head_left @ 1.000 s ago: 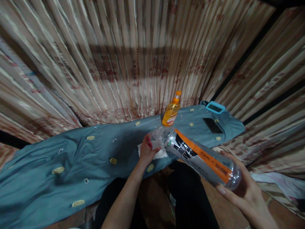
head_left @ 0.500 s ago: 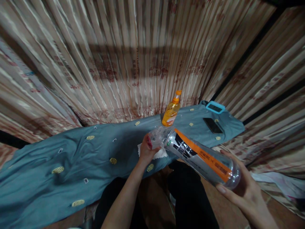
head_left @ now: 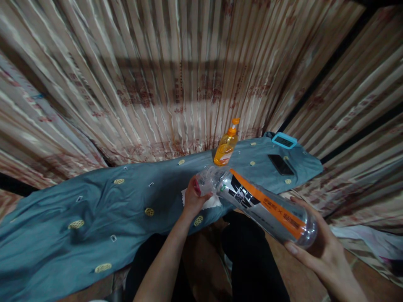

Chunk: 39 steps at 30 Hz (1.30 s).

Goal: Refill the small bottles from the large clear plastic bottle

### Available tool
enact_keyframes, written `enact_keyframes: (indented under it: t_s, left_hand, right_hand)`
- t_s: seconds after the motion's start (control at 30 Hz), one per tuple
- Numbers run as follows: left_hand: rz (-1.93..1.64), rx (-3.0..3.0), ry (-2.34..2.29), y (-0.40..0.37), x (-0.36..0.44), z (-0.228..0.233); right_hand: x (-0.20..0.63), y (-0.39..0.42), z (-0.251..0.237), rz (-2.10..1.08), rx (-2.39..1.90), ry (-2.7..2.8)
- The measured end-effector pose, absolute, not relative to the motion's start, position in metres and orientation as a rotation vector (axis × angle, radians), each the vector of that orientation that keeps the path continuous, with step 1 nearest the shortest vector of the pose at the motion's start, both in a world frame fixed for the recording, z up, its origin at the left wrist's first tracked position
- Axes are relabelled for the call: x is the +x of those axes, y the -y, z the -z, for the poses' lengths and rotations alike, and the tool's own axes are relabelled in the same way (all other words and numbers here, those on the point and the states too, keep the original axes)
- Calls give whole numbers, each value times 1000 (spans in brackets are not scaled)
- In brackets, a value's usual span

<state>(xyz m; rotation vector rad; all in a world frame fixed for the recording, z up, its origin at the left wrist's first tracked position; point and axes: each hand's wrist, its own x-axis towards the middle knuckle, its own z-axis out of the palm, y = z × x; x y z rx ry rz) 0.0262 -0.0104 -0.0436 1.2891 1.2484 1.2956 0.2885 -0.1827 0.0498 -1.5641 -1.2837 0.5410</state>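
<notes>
A large clear plastic bottle [head_left: 264,205] with a silver and orange label lies tilted between my hands. My left hand [head_left: 194,199] is closed round its neck end at the upper left; something pinkish-red shows by the fingers there, too small to make out. At the bottle's base, my right hand [head_left: 324,247] grips with the thumb below and the fingers partly hidden behind it. Under the neck end, a white tissue [head_left: 213,203] lies on the blue-grey cloth. Just beyond stands a bottle of orange liquid [head_left: 226,147] with an orange pump top.
The cloth [head_left: 132,205], patterned with pineapples, covers a long narrow surface. Toward its right end lie a dark phone [head_left: 281,164] and a blue-framed digital clock [head_left: 284,141]. Pleated curtains [head_left: 176,75] hang close behind and at the sides, with black poles on the right.
</notes>
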Motion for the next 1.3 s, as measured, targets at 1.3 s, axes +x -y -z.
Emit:
enact_keyframes:
  t_s: [1.3]
  left_hand:
    - [-1307,1225,-1226,12,28,42]
  right_hand:
    - [289,183,-49,-531,-1564,1290]
